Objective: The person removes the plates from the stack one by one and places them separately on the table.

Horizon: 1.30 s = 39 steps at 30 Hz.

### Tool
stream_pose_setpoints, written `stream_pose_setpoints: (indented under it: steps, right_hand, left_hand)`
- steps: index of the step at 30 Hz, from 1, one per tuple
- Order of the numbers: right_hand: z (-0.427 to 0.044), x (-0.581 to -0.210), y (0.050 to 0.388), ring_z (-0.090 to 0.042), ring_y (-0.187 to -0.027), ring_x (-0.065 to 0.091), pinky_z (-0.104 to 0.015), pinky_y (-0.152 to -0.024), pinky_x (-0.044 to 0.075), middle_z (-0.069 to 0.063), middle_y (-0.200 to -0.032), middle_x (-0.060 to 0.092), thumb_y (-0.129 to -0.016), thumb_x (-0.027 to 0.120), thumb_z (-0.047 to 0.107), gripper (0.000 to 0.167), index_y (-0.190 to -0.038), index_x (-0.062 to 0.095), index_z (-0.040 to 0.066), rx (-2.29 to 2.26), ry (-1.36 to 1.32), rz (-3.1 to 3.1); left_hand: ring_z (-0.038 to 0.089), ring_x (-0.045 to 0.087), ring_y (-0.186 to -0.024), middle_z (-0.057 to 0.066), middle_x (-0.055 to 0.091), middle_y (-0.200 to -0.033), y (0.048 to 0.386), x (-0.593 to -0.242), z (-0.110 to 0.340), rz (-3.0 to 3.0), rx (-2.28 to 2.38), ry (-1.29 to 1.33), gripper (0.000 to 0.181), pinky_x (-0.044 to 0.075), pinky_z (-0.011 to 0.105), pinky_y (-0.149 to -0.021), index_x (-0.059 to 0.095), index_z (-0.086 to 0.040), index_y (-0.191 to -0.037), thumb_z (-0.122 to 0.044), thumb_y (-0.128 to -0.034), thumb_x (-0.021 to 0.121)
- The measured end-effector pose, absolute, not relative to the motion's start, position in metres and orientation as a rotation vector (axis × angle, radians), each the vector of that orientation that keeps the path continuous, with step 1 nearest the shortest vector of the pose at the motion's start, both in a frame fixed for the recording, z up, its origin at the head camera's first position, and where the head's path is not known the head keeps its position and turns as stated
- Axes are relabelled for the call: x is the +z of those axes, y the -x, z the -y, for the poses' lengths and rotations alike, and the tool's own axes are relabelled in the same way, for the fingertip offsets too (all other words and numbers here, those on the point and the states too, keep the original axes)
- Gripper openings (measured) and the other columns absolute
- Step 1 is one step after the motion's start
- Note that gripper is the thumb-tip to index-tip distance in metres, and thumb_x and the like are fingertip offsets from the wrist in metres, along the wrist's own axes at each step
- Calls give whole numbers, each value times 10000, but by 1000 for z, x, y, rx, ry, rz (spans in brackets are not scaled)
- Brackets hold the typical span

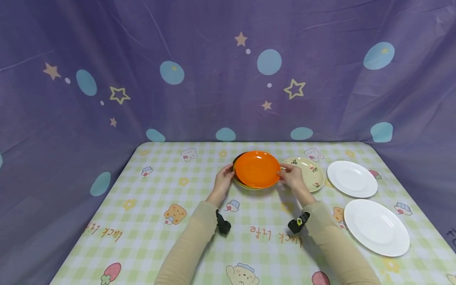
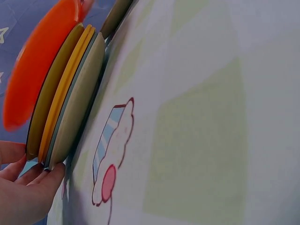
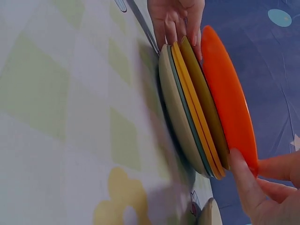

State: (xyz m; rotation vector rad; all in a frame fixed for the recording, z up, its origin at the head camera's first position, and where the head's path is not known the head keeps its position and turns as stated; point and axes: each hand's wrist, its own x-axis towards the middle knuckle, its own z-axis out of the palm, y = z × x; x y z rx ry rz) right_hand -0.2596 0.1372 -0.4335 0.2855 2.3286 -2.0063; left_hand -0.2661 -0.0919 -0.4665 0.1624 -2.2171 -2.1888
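Note:
My right hand (image 1: 293, 177) pinches the rim of an orange plate (image 1: 258, 169), thumb and fingers showing in the right wrist view. The plate is tilted over a stack of plates (image 2: 70, 93), with a gap between them on the right hand's side. At the stack's opposite edge, my left hand (image 1: 223, 180) holds the rims. From the top down, the stack shows a dark olive-brown plate (image 3: 202, 91), yellow rims (image 3: 195, 108), a teal rim (image 3: 186, 110) and a pale bottom plate (image 3: 176, 103). The orange plate hides most of the stack's top in the head view.
Just right of the stack lies a cream plate (image 1: 309, 174) with a leaf pattern, partly behind my right hand. Two white plates, a far one (image 1: 352, 179) and a near one (image 1: 376, 227), lie along the right side. A checked cloth (image 1: 149, 245) covers the table; a purple curtain (image 1: 213, 35) hangs behind.

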Motion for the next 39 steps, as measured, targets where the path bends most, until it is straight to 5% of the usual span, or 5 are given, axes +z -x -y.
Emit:
stream_pose_setpoints:
  steps: [7,23,31,39]
  right_hand:
    - [-143,-427,256,-58,-558,549,-263,-632,550,-91,-790,557,-820,500,-92,409,-1227,464,-85,-1996,-255,-2339]
    - [-170,-417,244,-33,-568,559,-350,-667,550,-205,-890,597,-821,525,-48,403,-1217,467,-99,-1824,-60,-2527]
    - [-188,-416,238,-42,-565,577,-346,-644,551,-88,-797,606,-820,536,-33,411,-1220,468,-93,-1807,12,-2502]
    - [-205,-415,227,-44,-606,587,-323,-654,550,-105,-834,570,-839,521,-7,423,-1239,432,-110,-1745,53,-2482]
  left_hand:
    - [264,403,-1207,180,428,-1311,266,-467,92,2208,-2182,-165,383,381,340,-981,452,9,-1264,10,-881,447]
    - [276,389,-1216,183,408,-1325,264,-461,91,2221,-2201,-172,395,377,347,-984,438,6,-1275,15,-879,449]
    - [253,383,-1225,153,406,-1336,268,-468,91,2220,-2198,-197,400,372,325,-988,448,-27,-1275,3,-877,460]
    - [238,390,-1222,135,409,-1338,268,-467,91,2220,-2212,-213,396,382,314,-979,449,-39,-1276,-6,-881,460]
